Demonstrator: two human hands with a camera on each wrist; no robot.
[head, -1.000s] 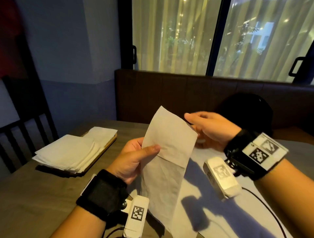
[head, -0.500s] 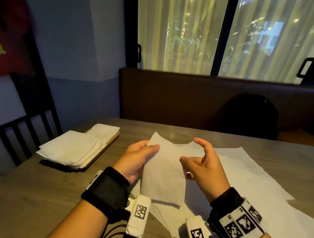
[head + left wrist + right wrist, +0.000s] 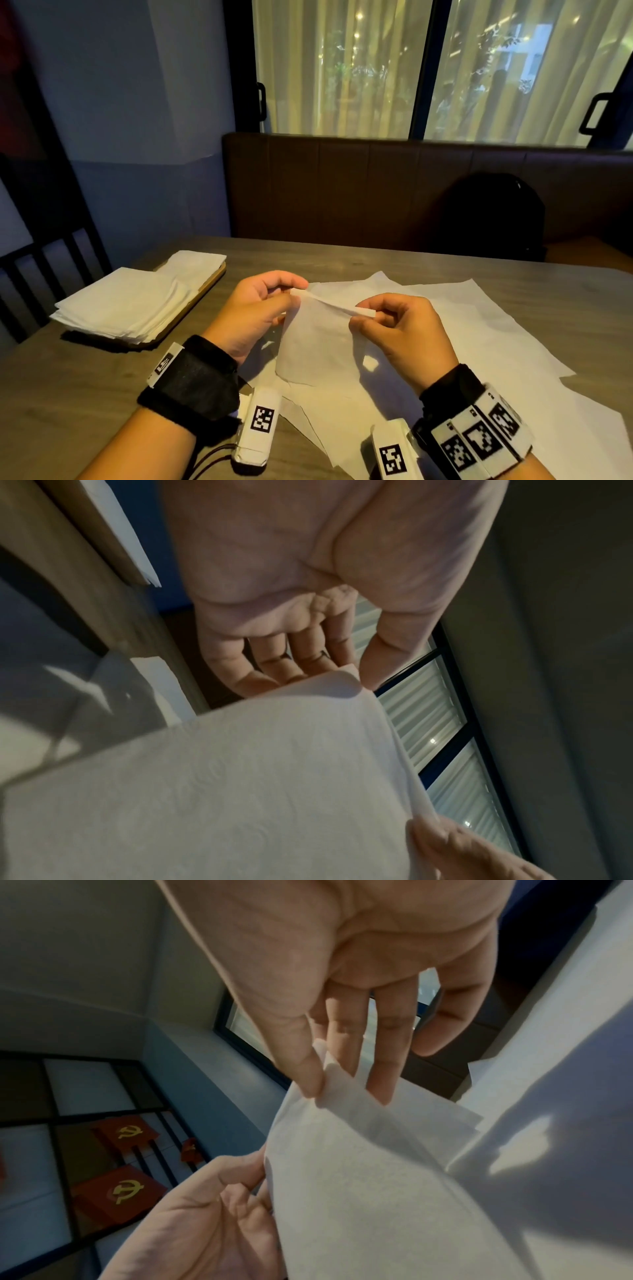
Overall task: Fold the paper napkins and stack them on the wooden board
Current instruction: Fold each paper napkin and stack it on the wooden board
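Observation:
A white paper napkin (image 3: 318,337) hangs folded in half above the table, held by its top edge. My left hand (image 3: 291,296) pinches its left top corner, my right hand (image 3: 359,313) pinches the right one. The left wrist view has the napkin (image 3: 240,791) below my left hand (image 3: 356,674); the right wrist view shows my right hand (image 3: 320,1080) pinching the napkin (image 3: 359,1177). At the left, the wooden board (image 3: 205,287) carries a stack of folded napkins (image 3: 123,308). Unfolded napkins (image 3: 479,342) lie spread on the table under my hands.
A dark chair (image 3: 51,240) stands at the table's left edge. A brown padded bench (image 3: 342,188) runs behind the table, with a black bag (image 3: 493,216) on it. Bare wooden tabletop (image 3: 68,394) lies in front of the board.
The napkin, held up unfolded a second ago, came down over the table and is now doubled over. My right hand moved in from the right and took the top right corner.

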